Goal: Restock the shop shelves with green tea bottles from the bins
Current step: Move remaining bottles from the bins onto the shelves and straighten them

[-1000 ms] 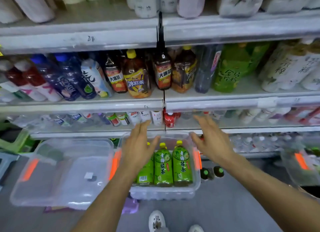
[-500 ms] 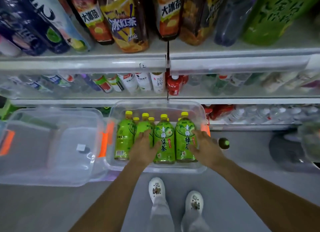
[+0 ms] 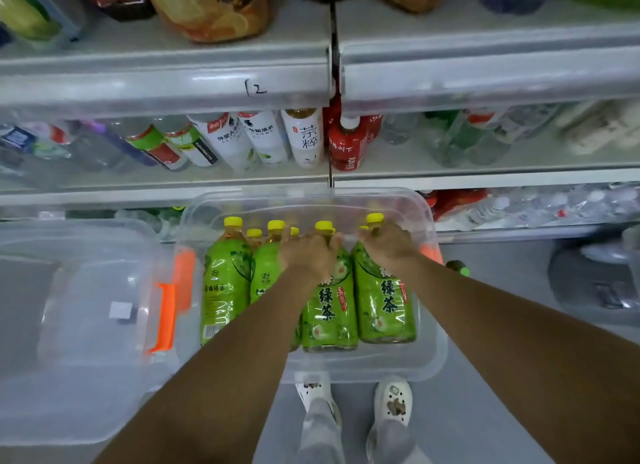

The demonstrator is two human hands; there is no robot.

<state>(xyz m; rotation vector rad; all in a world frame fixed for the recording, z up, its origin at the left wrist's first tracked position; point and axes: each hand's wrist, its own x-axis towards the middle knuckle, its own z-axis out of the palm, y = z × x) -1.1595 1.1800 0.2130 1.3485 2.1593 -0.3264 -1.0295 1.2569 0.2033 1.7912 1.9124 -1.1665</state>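
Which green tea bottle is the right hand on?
The rightmost bottle in the bin, beside the orange latch: the right hand grips its neck under the yellow cap. The left hand is on the bottles next to it.

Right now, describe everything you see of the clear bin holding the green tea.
The clear bin is see-through plastic, rectangular, round-cornered, lidless, with orange latches at both ends. It sits before the lower shelves, right of a second bin. Green tea bottles stand upright in it; the left hand and right hand grip bottle necks inside.
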